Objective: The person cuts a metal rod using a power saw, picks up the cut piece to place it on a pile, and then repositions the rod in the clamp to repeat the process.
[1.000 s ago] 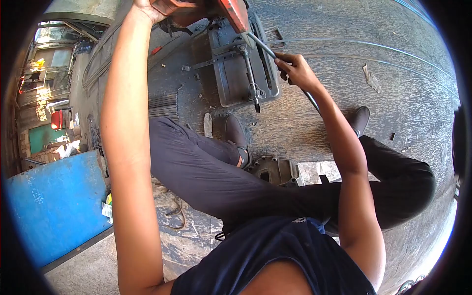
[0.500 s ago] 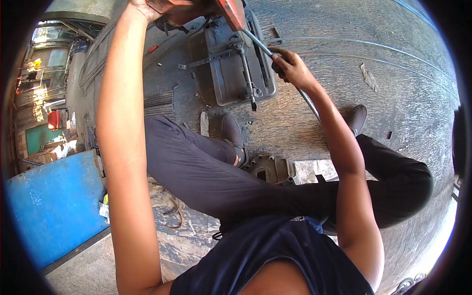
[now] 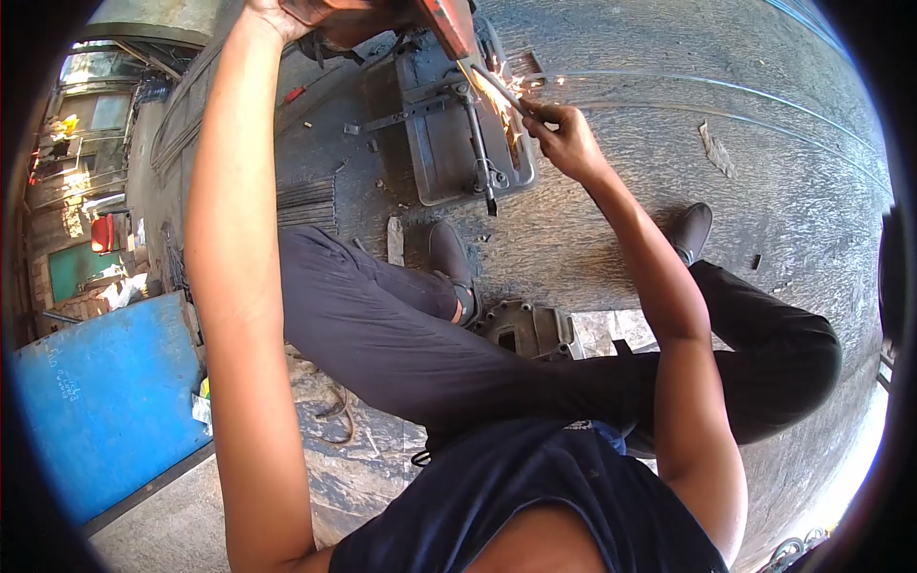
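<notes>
At the top left, my left hand (image 3: pixel 279 17) is closed on part of a red power tool (image 3: pixel 447 24); its fingers are partly cut off by the frame edge. My right hand (image 3: pixel 564 138) grips a thin metal rod (image 3: pixel 499 86) right of the tool. The rod's upper end is at the tool's lower edge, where orange sparks (image 3: pixel 504 107) spray down and to the right. Beneath the tool lies the grey metal base (image 3: pixel 437 158) of the machine, with a clamp screw (image 3: pixel 479 134) on it.
A bundle of rods (image 3: pixel 308 205) lies left of the base. Between my feet and body is a metal casting (image 3: pixel 525 329). A blue panel (image 3: pixel 115 401) stands at the lower left. Long wires (image 3: pixel 688 84) cross the floor at the upper right.
Sparks have appeared below the tool. The long rod that ran past my right hand toward the forearm no longer shows there; a short length shows above the hand.
</notes>
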### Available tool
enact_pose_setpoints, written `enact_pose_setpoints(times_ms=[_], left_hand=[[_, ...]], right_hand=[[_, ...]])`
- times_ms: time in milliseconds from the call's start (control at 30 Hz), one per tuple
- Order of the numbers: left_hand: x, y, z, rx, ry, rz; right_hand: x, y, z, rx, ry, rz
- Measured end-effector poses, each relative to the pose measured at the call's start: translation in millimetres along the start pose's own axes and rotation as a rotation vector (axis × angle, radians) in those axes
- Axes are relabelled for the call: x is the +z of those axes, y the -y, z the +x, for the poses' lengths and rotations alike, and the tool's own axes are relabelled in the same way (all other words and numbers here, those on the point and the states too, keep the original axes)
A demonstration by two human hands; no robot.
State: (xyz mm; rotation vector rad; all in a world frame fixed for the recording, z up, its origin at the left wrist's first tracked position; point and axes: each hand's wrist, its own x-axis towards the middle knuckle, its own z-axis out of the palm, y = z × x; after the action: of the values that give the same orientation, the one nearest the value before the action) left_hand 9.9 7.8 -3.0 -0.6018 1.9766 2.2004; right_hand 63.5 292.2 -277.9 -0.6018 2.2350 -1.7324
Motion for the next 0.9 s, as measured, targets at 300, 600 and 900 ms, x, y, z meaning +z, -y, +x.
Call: enact_pose_setpoints(times_ms=[300, 600, 900], left_hand=[[1, -1, 1, -0.016, -0.016, 0.031], [1, -1, 1, 0.008, -0.026, 0.009], [-3, 1, 4, 0.024, -0.022, -0.008]], right_hand=[[-6, -5, 7, 0.141, 0.058, 0.103], [-3, -1, 0, 0.244, 0.142, 0.192], [7, -27, 1, 0.164, 0.060, 0.472]])
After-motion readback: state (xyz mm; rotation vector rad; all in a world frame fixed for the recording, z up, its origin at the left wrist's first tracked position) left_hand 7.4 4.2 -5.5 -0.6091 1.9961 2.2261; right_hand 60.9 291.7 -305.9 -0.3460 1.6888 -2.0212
